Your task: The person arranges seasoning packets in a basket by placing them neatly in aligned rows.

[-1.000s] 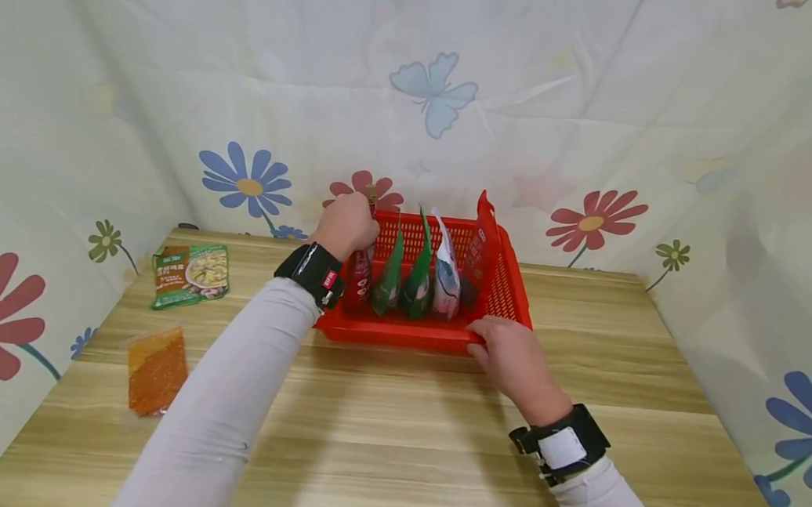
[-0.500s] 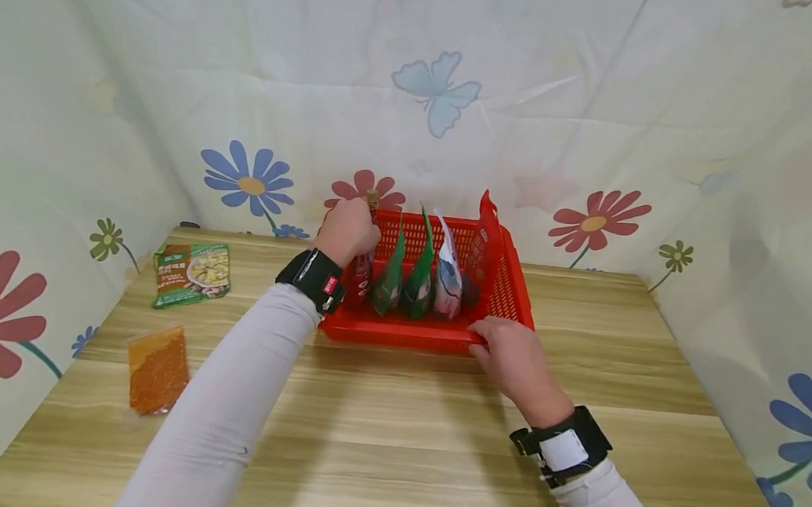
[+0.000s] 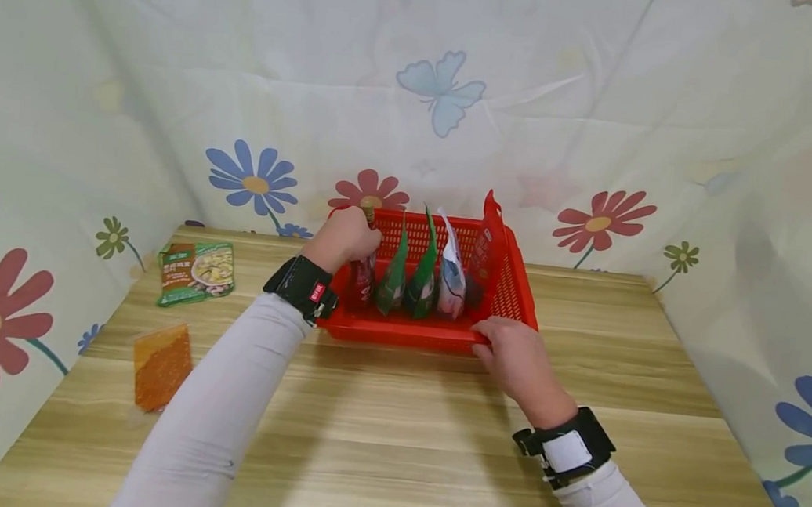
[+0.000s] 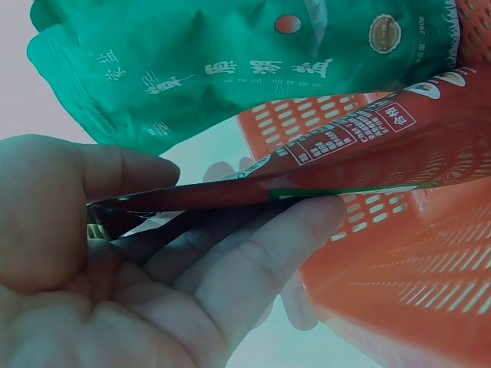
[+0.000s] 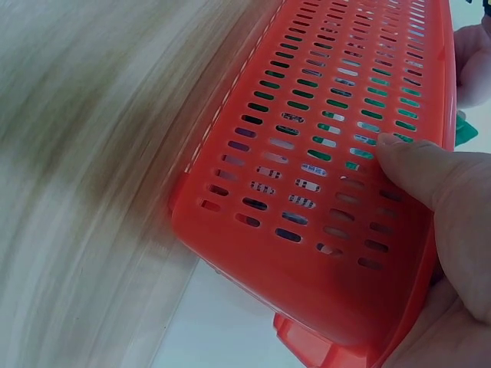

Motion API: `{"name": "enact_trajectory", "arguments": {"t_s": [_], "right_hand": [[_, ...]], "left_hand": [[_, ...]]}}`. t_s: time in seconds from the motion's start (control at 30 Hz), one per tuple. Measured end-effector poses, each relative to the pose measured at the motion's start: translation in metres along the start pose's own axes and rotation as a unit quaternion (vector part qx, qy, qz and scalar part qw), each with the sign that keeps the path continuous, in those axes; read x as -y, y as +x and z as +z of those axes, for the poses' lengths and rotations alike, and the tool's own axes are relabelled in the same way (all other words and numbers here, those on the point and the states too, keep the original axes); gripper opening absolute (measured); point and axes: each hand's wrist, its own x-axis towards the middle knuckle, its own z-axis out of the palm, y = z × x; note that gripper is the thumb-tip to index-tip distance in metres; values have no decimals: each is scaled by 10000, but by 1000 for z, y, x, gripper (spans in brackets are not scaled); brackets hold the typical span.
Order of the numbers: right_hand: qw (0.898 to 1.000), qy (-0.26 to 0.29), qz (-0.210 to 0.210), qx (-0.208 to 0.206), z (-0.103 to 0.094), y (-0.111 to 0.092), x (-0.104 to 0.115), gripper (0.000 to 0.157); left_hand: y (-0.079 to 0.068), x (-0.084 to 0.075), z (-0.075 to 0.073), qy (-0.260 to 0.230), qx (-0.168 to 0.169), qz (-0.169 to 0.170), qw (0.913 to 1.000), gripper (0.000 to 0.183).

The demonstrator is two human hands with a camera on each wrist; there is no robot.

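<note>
At the left end of a red plastic basket (image 3: 400, 335), my left hand (image 3: 346, 237) pinches the upper edge of a dark red pouch (image 3: 363, 280) that stands on edge inside. In the left wrist view the thumb lies on one face of the red pouch (image 4: 345, 146) and the fingers lie along the other. Beside it is a green pouch (image 4: 253, 69) with white print. My right hand (image 3: 520, 360) grips the basket's front rim near the right corner. The right wrist view has the thumb on the outside of the slotted wall (image 5: 307, 192), fingers mostly hidden behind the rim.
Standing in a row in the basket are two green pouches (image 3: 422, 286), a white and blue pouch (image 3: 452, 284) and a taller red pouch (image 3: 489, 247). On the table's left lie a green and brown food packet (image 3: 196, 273) and an orange packet (image 3: 161, 368). A flowered curtain (image 3: 513, 135) encloses the table.
My left hand has moved down slightly, and the dark red pouch sits lower in the basket. The right hand keeps its grip on the rim. The head view has shifted a little.
</note>
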Motion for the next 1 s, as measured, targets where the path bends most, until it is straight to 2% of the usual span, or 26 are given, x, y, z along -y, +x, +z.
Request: {"name": "enact_trajectory", "arguments": {"t_s": [0.4, 0.67, 0.83, 1.0], "right_hand": [[10000, -7, 35, -21, 1, -1, -2, 24], [10000, -2, 10, -23, 2, 0, -2, 24], [10000, 18, 42, -29, 3, 0, -1, 24], [9999, 24, 61, -81, 2, 0, -1, 24]], "left_hand": [[-9, 7, 1, -112, 238, 139, 9996, 28], [-13, 15, 1, -255, 117, 306, 9991, 30], [-17, 21, -3, -304, 239, 290, 9988, 32], [-25, 25, -8, -299, 201, 592, 9976, 43]]}}
